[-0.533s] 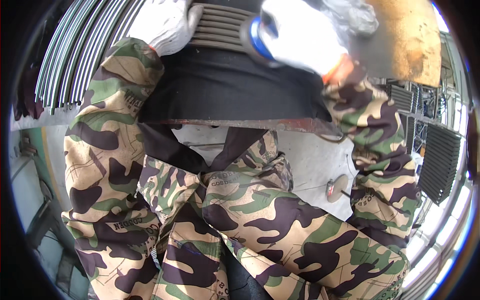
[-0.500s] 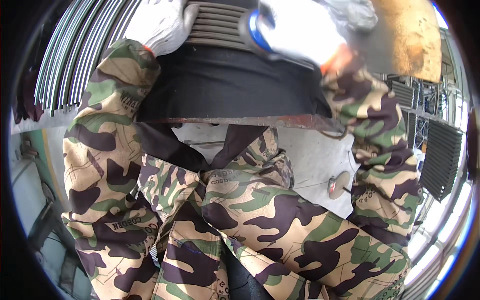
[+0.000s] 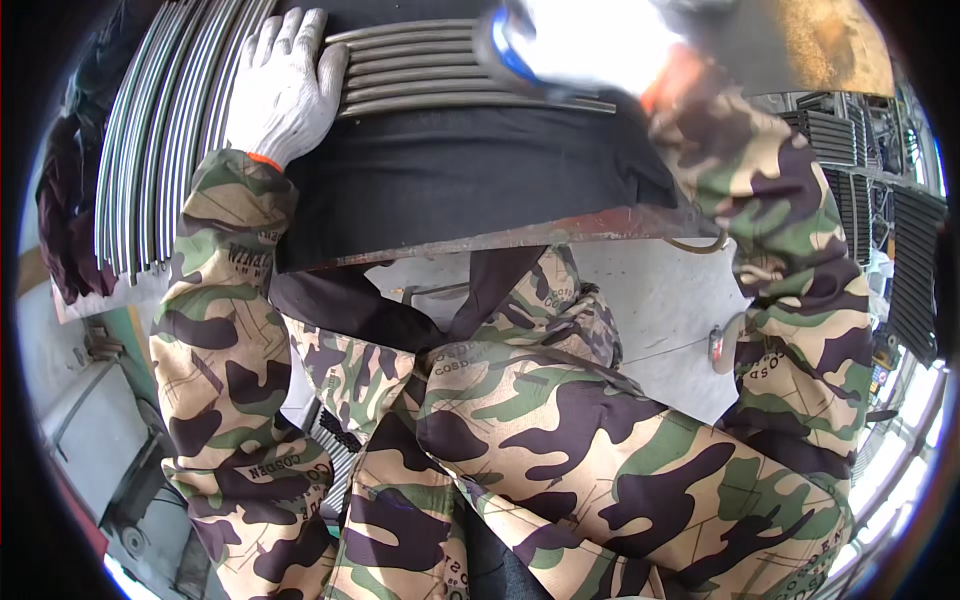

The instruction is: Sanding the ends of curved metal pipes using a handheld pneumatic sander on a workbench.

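Observation:
My left hand (image 3: 285,95), in a white knitted glove, lies flat with fingers stretched out, at the left ends of several grey metal rods (image 3: 405,70). The rods rest side by side on a black cloth (image 3: 450,175). Over their right part is my right hand (image 3: 605,45), gloved in white and smeared by motion and glare. It grips a blue-rimmed round thing (image 3: 508,48), blurred too much to name, which hides part of the rods beneath.
More long shiny rods (image 3: 165,140) lie on the left. Dark cloth (image 3: 70,210) hangs beyond them. A brown-stained board (image 3: 830,45) is at the far right, with racks of dark rods (image 3: 915,270) below. The bench edge (image 3: 500,235) runs before my lap.
The view has shifted, bringing the rods and bench lower in the picture. My left hand now shows its fingers spread flat; the round thing stays over the rods in my right hand.

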Available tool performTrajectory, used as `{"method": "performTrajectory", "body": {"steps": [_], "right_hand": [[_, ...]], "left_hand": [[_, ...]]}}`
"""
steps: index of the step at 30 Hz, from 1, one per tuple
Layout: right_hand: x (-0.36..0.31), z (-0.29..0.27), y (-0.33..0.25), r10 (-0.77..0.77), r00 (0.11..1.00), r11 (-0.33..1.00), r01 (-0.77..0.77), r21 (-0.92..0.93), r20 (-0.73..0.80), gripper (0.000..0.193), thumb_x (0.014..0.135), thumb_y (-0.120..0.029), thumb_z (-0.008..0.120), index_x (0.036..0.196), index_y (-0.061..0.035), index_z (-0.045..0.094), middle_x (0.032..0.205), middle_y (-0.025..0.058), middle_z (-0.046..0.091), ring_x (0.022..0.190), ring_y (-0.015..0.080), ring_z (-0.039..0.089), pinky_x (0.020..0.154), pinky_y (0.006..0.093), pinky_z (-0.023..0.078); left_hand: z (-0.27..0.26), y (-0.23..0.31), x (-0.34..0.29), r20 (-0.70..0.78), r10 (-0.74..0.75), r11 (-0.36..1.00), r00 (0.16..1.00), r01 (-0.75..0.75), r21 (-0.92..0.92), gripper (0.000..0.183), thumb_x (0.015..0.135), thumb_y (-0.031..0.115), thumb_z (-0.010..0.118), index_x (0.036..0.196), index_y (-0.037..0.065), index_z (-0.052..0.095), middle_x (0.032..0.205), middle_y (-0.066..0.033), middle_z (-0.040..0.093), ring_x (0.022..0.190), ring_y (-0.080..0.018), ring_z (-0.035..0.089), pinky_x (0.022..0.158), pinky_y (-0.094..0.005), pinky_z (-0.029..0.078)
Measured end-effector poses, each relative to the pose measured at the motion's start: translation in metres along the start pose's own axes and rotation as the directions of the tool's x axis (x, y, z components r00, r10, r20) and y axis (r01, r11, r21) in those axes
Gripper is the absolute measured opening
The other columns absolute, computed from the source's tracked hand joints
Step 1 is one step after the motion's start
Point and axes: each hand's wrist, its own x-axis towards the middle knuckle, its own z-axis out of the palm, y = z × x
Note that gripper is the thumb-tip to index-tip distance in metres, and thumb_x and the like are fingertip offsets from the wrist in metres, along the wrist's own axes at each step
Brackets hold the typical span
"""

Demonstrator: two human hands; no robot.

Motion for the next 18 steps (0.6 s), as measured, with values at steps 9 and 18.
{"method": "performTrajectory", "body": {"steps": [9,18], "right_hand": [[-0.020,-0.011,0.005,-0.054,0.998,0.999,0.054,0.000,0.023,0.019,0.088,-0.022,0.064,0.095,-0.0045,0.064,0.089,0.0218,0.063,0.081,0.0414,0.066,0.069,0.0500,0.053],[-0.022,-0.020,-0.004,-0.029,0.989,1.000,0.028,0.009,0.145,0.020,0.088,-0.023,0.065,0.094,-0.0047,0.064,0.090,0.0195,0.062,0.082,0.0388,0.065,0.069,0.0492,0.054]], "left_hand": [[0.002,-0.007,-0.002,-0.040,-0.033,0.999,0.999,0.033,0.001,0.052,0.105,0.037,0.052,0.142,0.001,0.059,0.145,-0.0236,0.059,0.137,-0.0429,0.051,0.119,-0.0526,0.033],[-0.004,0.003,-0.016,-0.067,-0.037,0.999,0.997,0.036,-0.024,0.052,0.102,0.034,0.055,0.138,-0.003,0.060,0.142,-0.0250,0.060,0.134,-0.0432,0.053,0.117,-0.0533,0.035]]}}
